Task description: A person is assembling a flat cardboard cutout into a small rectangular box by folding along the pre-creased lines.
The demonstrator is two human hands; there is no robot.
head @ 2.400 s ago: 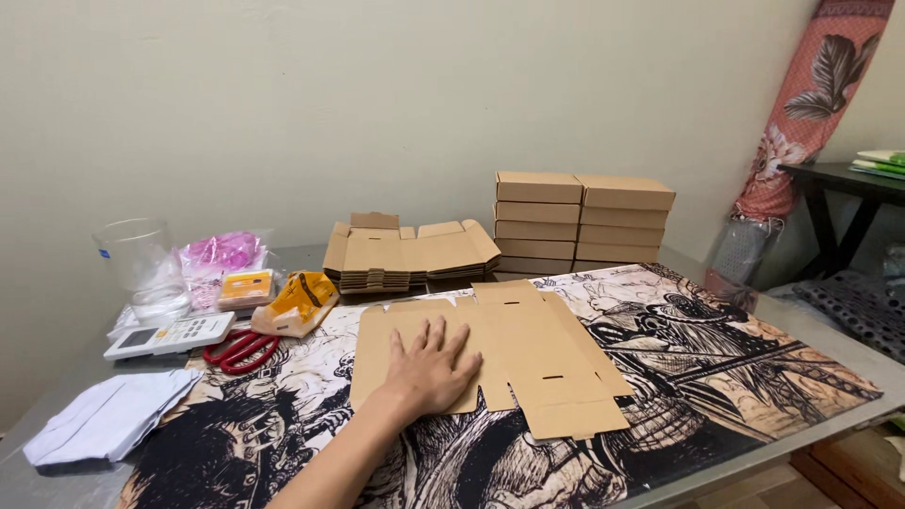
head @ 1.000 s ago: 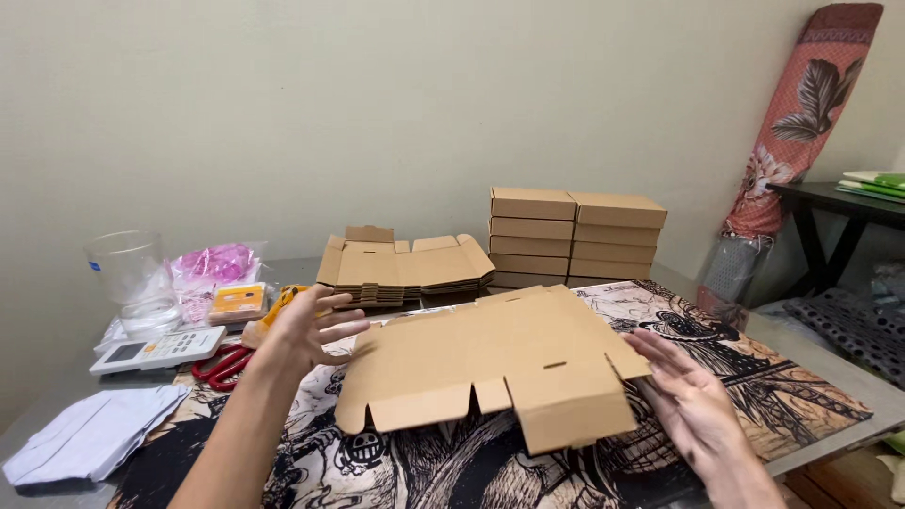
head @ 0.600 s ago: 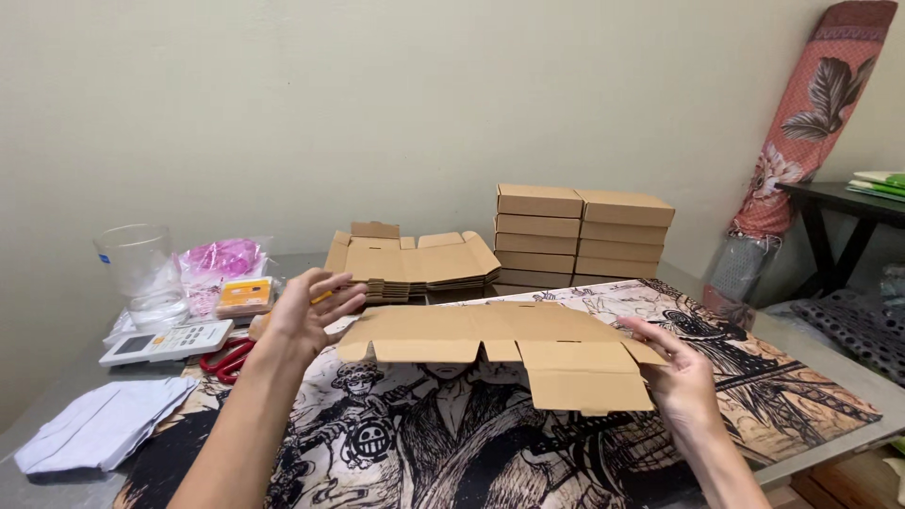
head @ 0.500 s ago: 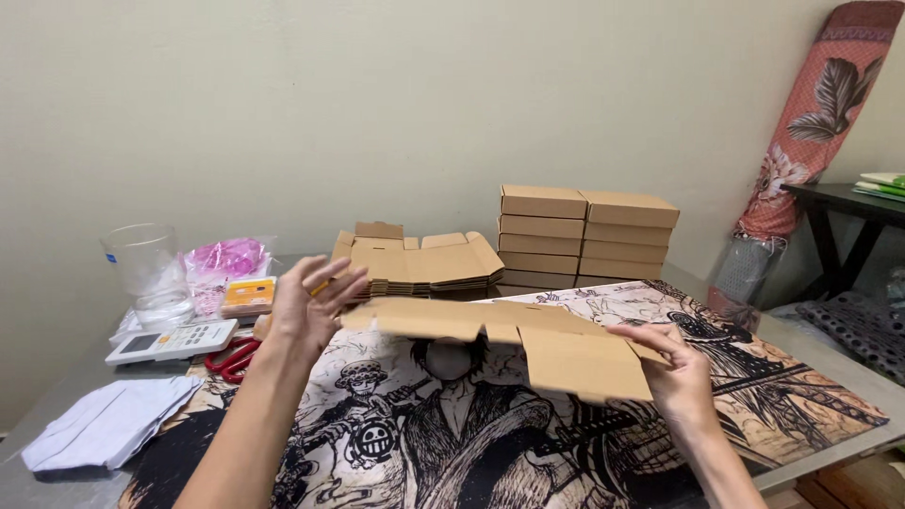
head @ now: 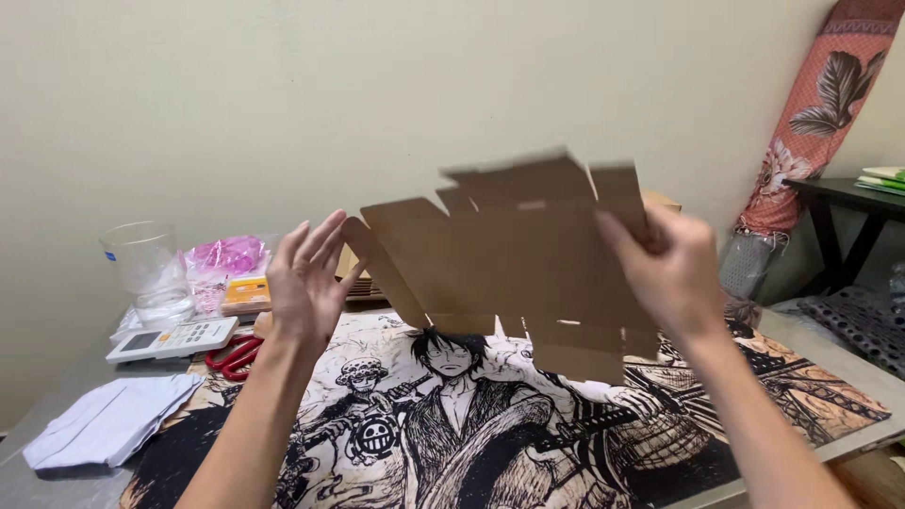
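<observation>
The flat cardboard box blank (head: 514,259) was held upright in the air above the printed mat (head: 452,424) on the tabletop (head: 848,363). Its right edge was pinched in the grip of the right hand (head: 665,269). The left hand (head: 306,283) was spread, fingers released, just touching the left flap. The turning-over step seemed in hand; for folding, a firm hold on both side flaps would be needed.

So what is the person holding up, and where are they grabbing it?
A flat, unfolded cardboard box, lifted upright. The right hand grips its right edge; the left hand is open, fingers spread, at its left flap.
</observation>
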